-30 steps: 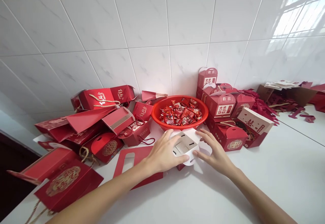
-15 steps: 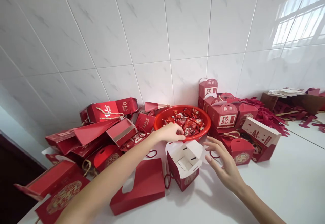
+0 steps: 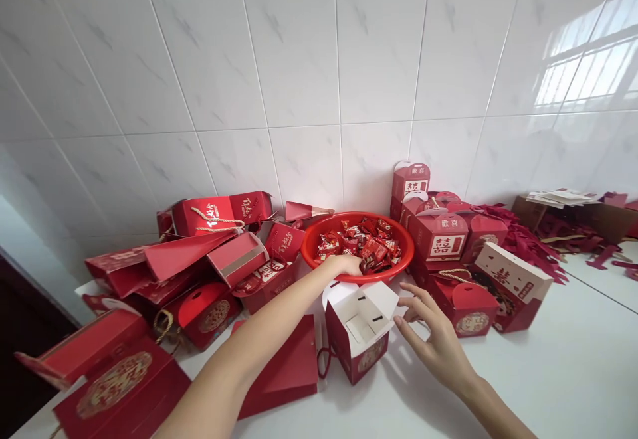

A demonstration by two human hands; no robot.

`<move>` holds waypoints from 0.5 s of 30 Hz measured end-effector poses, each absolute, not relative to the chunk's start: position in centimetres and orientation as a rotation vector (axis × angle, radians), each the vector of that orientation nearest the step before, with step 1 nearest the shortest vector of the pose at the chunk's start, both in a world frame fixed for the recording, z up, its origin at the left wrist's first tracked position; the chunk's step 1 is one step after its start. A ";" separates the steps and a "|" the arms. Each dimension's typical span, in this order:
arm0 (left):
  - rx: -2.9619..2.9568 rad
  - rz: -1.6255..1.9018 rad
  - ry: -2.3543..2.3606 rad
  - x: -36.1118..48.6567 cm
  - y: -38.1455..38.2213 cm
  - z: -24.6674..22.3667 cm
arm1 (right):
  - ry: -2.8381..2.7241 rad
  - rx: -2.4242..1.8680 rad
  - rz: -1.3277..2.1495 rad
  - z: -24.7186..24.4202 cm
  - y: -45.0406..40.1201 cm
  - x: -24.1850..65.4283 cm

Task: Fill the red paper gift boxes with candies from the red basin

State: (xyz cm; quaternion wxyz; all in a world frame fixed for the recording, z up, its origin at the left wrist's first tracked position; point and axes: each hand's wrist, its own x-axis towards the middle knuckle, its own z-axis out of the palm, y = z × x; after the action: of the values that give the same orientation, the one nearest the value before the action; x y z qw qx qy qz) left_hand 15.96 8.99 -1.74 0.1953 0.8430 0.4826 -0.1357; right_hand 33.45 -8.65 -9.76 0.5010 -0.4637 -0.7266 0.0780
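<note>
My left hand [image 3: 347,265] reaches over the front rim of a red plastic basin [image 3: 309,258]. Its fingers dip among the red-wrapped candies [image 3: 373,248] and are mostly hidden, so their grip cannot be made out. Just in front of the basin stands a red gift box [image 3: 343,349], upright with its lid flaps raised. The box's white inside shows two dark slots, and no candy is visible in it. To the right of this box, my right hand [image 3: 432,333] is open, fingers spread and curved close to the raised flap, with nothing held.
Red gift boxes and bags [image 3: 194,253] are heaped at the left. A flat red box [image 3: 286,372] lies partly under my left forearm. Right of the basin stand closed boxes [image 3: 441,240] and a white-and-red box [image 3: 518,286]. Farther right are red ribbon-like strips [image 3: 533,240] and a carton [image 3: 605,216].
My left hand has gone lower into the basin, its fingers now among the candies. My right hand has come slightly nearer the open box. The view has shifted a little.
</note>
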 end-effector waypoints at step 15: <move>2.031 0.177 1.277 15.2 9.1 -2.6 | -1.783 -1.172 0.215 -10.2 -8.2 33.6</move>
State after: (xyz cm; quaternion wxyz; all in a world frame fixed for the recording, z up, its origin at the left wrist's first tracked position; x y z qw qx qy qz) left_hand 15.21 9.12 -2.64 0.3599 0.7877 0.4952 0.0686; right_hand 33.55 -8.22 -10.18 0.4781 -0.4800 -0.7302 0.0882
